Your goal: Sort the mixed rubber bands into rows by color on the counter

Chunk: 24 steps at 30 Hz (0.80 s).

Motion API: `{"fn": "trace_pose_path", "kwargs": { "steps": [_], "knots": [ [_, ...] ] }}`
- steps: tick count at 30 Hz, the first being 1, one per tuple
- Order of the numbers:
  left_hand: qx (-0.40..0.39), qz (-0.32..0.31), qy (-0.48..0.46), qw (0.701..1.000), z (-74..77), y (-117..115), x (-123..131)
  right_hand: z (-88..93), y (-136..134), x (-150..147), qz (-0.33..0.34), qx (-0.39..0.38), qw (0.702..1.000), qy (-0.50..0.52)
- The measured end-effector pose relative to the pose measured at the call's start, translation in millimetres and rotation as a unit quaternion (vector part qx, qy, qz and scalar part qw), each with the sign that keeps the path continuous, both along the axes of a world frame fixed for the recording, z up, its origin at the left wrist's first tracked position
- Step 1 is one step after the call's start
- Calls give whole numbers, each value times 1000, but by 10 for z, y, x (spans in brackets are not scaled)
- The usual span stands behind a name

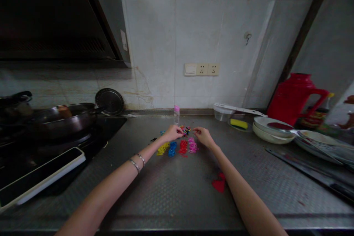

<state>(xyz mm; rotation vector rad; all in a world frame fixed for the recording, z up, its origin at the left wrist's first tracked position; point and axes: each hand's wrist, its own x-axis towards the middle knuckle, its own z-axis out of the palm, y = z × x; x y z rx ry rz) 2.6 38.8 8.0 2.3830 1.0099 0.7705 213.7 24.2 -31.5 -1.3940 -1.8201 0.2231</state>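
Both my arms reach over a steel counter (177, 188). My left hand (173, 133) is curled, fingers pinched at a mixed pile of small coloured bands (186, 130). My right hand (202, 135) is pinched too, its fingertips just right of that pile; what it holds is too small to see. In front of the hands lie sorted heaps: yellow (162, 149), blue (172, 149), red (183, 147) and pink (193, 145). A small clear bottle with a pink cap (176, 114) stands behind the pile. Bracelets circle my left wrist.
A wok (59, 118) sits on a black stove at the left, with a lid (109, 101) leaning on the wall. Stacked bowls (272, 129), a plastic container (222, 112), a sponge (239, 123) and a red jug (293, 97) crowd the right. A red scrap (219, 184) lies beside my right forearm.
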Motion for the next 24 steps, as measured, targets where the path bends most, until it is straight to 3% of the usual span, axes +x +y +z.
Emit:
{"fn": "trace_pose_path", "kwargs": {
  "steps": [2,6,11,14,17,21,24],
  "knots": [
    [16,-39,25,999,-19,-51,155,-6,6,6,1,6,1000,-1],
    [14,-60,84,995,-38,-154,340,2,-5,8,-5,1,1000,-1],
    [38,-74,77,994,6,-189,344,30,-33,10,-6,-4,1000,-1],
    [38,-44,19,998,28,-59,154,38,-36,9,-3,-5,1000,0],
    [17,57,-24,998,8,145,-195,33,-29,2,-3,-8,1000,0],
    [15,213,-47,976,-115,365,-736,31,-26,-16,4,-8,1000,-4],
    [24,249,-78,965,-245,419,-1020,43,-36,-34,1,-17,1000,-11]
  ]
}}
